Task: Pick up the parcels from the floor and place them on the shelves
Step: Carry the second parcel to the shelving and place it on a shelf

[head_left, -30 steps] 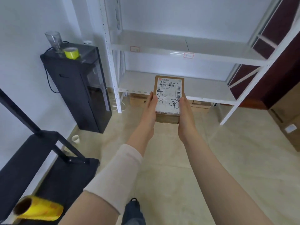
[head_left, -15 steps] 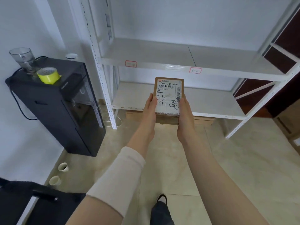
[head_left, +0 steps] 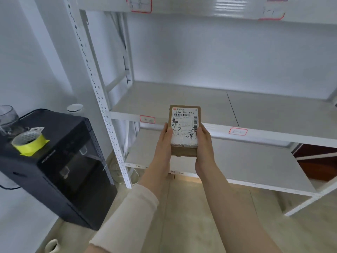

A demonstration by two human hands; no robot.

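Head camera, looking forward and down. A small brown cardboard parcel [head_left: 185,131] is held in the air between two bare hands, in front of a white metal shelving unit [head_left: 104,106]. A white shipping label with a barcode, printed numbers and black handwriting covers the parcel's top face.

The left hand [head_left: 165,143] grips the parcel's left side and the right hand [head_left: 204,145] its right side. Each thumb lies on the label's edge and the fingers [head_left: 162,136] wrap the sides, clamped on the parcel. A cream sleeve [head_left: 127,216] covers the left forearm.

The parcel's far end overlaps the front edge of the middle shelf [head_left: 182,95], between two red-framed tags [head_left: 147,119] on that edge. Whether it touches the shelf cannot be told. The lower shelf [head_left: 246,161] shows below the hands, above a beige tiled floor [head_left: 200,225].

Left of the shelving stands a black cabinet [head_left: 60,170]. On its top sit a yellow tape roll [head_left: 30,143], a clear glass vessel [head_left: 7,115] at the frame's left edge whose contents cannot be made out, and a small white round cap [head_left: 74,107] near the back corner. A pale cup [head_left: 52,245] stands on the floor at the bottom left.
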